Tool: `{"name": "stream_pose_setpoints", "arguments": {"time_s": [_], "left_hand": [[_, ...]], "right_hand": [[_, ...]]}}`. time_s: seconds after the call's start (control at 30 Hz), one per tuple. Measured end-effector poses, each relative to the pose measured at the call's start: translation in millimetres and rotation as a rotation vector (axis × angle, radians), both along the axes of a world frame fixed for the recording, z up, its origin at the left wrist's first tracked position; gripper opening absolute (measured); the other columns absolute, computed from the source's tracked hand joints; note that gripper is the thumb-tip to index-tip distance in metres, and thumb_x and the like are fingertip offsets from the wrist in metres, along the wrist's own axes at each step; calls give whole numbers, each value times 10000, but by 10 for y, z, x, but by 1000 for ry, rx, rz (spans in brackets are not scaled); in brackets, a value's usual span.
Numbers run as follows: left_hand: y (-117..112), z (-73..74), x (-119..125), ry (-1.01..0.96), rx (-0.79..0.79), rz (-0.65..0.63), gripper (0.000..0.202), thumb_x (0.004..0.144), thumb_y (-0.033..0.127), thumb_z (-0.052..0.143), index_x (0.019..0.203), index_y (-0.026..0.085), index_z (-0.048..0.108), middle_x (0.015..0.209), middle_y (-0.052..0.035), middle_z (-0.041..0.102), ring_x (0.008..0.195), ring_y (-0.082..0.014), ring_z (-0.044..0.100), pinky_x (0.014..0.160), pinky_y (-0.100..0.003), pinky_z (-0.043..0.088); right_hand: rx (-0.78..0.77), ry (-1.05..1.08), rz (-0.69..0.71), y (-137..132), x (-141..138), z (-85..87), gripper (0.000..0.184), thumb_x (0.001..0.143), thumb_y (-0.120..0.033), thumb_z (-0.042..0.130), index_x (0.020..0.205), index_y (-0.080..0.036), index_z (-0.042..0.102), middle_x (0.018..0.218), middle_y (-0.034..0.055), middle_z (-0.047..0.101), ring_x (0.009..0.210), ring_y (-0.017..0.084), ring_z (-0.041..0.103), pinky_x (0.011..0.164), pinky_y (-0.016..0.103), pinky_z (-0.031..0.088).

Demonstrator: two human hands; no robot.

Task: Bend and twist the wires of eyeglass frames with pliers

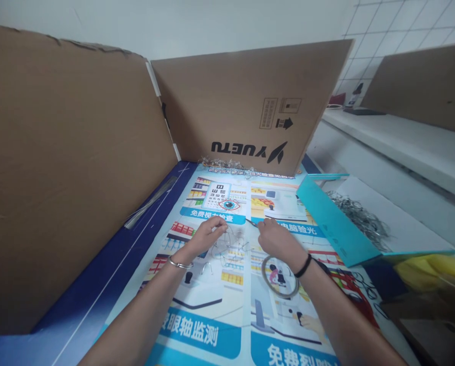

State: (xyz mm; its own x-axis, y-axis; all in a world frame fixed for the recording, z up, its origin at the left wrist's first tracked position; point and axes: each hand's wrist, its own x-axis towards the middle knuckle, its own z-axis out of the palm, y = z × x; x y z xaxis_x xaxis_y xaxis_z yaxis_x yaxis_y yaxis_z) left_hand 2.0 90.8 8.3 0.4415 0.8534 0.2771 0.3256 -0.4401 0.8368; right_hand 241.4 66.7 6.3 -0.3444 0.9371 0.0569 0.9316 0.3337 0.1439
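Observation:
My left hand (209, 236), a metal bangle on its wrist, has thumb and fingers pinched together at a thin bent wire (229, 235). My right hand (279, 238), with a black band on the wrist, is closed around a small tool whose thin dark tip (251, 222) points left; its kind is hidden in the fist. Between and below the hands, several fine loose wires lie on the printed poster sheet (246, 290). A short bent wire piece (207, 268) rests near the bangle. Under my right wrist lies a ring-shaped roll (263, 277).
Cardboard panels (227, 107) wall the left and back. A teal box (337, 229) at the right holds tangled wire (359, 218). More wire bits (227, 163) lie along the back panel. Clear strips (151, 201) sit at left. Red and black cords (359, 300) and yellow material (433, 272) are at right.

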Motion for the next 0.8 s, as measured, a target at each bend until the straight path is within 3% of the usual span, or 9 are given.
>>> {"name": "stream_pose_setpoints", "arguments": {"time_s": [0.2, 0.37, 0.53, 0.8], "left_hand": [[2, 21, 8, 27, 0, -12, 149, 876, 265, 436, 799, 176, 528, 778, -5, 540, 762, -137, 503, 740, -260, 407], [-5, 41, 13, 38, 12, 2, 144, 887, 246, 412, 803, 179, 508, 782, -2, 538, 749, -132, 490, 730, -258, 400], [6, 21, 11, 53, 37, -22, 137, 893, 240, 404, 810, 183, 497, 795, -1, 519, 754, -132, 480, 727, -248, 394], [14, 24, 22, 60, 92, -55, 140, 890, 253, 422, 820, 186, 522, 813, -15, 552, 790, -147, 501, 756, -267, 389]], "right_hand": [[11, 28, 55, 35, 31, 48, 180, 880, -229, 446, 859, -131, 596, 842, 127, 604, 873, 244, 532, 783, 338, 352], [60, 154, 86, 6, 5, 175, 275, 889, -388, 470, 913, -137, 579, 881, 105, 598, 876, 221, 515, 775, 315, 365], [115, 303, 261, -36, -52, 215, 275, 887, -408, 473, 940, -167, 595, 889, 79, 559, 878, 207, 479, 771, 311, 359], [139, 259, 259, -47, -136, 199, 252, 873, -399, 502, 951, -186, 613, 883, 69, 536, 863, 205, 443, 762, 313, 322]]}}
